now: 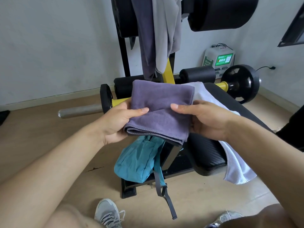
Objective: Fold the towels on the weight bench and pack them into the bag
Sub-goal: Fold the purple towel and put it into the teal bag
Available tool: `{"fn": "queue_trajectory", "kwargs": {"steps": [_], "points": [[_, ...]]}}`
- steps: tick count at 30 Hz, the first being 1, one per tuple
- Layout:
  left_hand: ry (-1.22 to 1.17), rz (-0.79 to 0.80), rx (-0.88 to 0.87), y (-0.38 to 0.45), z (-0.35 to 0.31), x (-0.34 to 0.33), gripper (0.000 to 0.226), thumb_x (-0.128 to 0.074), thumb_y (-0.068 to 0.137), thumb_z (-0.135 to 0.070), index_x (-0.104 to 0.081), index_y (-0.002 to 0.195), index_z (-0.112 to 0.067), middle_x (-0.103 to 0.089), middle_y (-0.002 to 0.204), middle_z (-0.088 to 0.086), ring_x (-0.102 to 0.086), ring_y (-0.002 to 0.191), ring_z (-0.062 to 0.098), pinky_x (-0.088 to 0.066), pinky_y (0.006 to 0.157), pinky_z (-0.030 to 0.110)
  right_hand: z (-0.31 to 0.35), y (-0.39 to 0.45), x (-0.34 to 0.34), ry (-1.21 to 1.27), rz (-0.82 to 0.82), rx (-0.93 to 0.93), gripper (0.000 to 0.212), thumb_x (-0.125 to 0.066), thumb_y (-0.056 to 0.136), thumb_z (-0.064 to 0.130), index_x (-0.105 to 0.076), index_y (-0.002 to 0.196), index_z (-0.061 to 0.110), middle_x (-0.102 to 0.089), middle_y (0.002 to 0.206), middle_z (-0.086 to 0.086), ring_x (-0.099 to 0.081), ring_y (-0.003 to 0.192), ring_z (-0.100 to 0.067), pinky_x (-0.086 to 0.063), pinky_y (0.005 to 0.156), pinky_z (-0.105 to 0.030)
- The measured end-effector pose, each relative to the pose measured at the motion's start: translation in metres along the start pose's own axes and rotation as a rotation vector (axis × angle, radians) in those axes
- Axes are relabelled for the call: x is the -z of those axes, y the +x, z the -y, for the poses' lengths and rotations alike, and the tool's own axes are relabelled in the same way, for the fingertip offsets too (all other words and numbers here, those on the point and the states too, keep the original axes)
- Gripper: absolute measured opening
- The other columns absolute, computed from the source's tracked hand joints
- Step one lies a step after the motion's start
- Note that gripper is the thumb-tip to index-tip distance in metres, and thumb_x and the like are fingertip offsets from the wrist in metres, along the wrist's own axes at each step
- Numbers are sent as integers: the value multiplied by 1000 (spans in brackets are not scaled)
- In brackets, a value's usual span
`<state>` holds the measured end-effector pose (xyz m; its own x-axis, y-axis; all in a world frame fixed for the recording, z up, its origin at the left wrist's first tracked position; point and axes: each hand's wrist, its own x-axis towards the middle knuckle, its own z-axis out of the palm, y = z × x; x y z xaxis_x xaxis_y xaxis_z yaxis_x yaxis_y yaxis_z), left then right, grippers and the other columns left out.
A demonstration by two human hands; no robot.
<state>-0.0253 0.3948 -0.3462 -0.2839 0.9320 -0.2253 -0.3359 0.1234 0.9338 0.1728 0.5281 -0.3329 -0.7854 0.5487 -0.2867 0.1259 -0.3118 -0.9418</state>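
Folding looks nearly done on the purple towel (158,109): you hold it as a flat, layered packet in both hands, above the teal bag (138,160) that leans against the counter (204,155). Your left hand (118,122) grips its left edge, thumb on top; your right hand (207,119) grips the right edge the same way. Packing seems to be the step now. For that, the bag's mouth, just under the towel, probably needs 1 hand free to open it. A white towel (233,163) lies unfolded across the counter, and 2 more hang on the rack behind.
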Motion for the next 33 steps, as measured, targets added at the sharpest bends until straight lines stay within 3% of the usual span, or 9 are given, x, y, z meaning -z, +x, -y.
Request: {"fn": "queue_trajectory", "kwargs": {"steps": [8,11,14,16,20,24,27,29,33], "points": [[-167,-55,110,4,0,3,35,-42,101,1,-60,128,-10,-74,113,19,-76,93,29,-63,71,37,-10,12,6,-153,-75,281,41,-60,90,-14,-72,115,15,-76,114,-7,-71,110,-23,-56,98,-39],[-221,-22,149,6,-1,12,48,-33,101,-26,-55,138,-5,-65,128,26,-72,104,38,-62,84,51,-13,11,10,-396,-37,494,45,-56,89,-21,-73,119,9,-76,116,-1,-68,114,-13,-53,99,-29],[-148,50,186,7,0,15,62,-45,100,-54,-60,137,-7,-64,134,22,-66,119,37,-56,98,52,-11,10,12,-578,-9,625,61,-51,84,-29,-76,109,22,-76,110,10,-68,112,-7,-52,96,-22],[-26,65,160,7,3,11,51,-53,100,-40,-60,137,-6,-64,134,22,-68,115,34,-60,92,46,-11,11,13,-681,-27,635,72,-47,80,-32,-75,107,29,-73,113,13,-65,113,-1,-49,98,-16],[85,2,45,8,7,7,32,-54,99,-4,-62,129,-11,-69,117,14,-70,88,23,-60,67,33,-3,4,25,-660,103,459,70,-54,85,-26,-63,132,25,-68,126,14,-60,120,3,-47,98,-13],[123,19,-7,6,8,1,32,-57,96,3,-66,122,-14,-73,110,6,-70,87,19,-59,68,30,0,-5,34,-601,280,318,74,-65,85,-19,-52,143,25,-63,137,12,-57,127,-3,-49,100,-20],[109,17,-22,7,8,-1,32,-59,94,2,-66,120,-15,-72,112,8,-70,89,20,-59,67,29,2,-4,32,-534,142,432,61,-54,87,-25,-76,112,26,-69,129,11,-61,123,-4,-50,99,-20],[80,27,-21,7,11,-5,33,-62,92,2,-67,119,-16,-70,116,9,-70,90,21,-60,67,30,6,-5,35,-448,77,429,67,-43,84,-32,-82,85,23,-72,124,6,-66,118,-9,-54,97,-24],[156,10,-84,8,26,-20,43,-67,91,2,-63,126,-22,-68,129,4,-69,105,19,-60,80,31,11,-6,48,-385,88,370,75,-24,76,-37,-80,71,12,-73,121,-3,-70,112,-22,-57,90,-28]]}}
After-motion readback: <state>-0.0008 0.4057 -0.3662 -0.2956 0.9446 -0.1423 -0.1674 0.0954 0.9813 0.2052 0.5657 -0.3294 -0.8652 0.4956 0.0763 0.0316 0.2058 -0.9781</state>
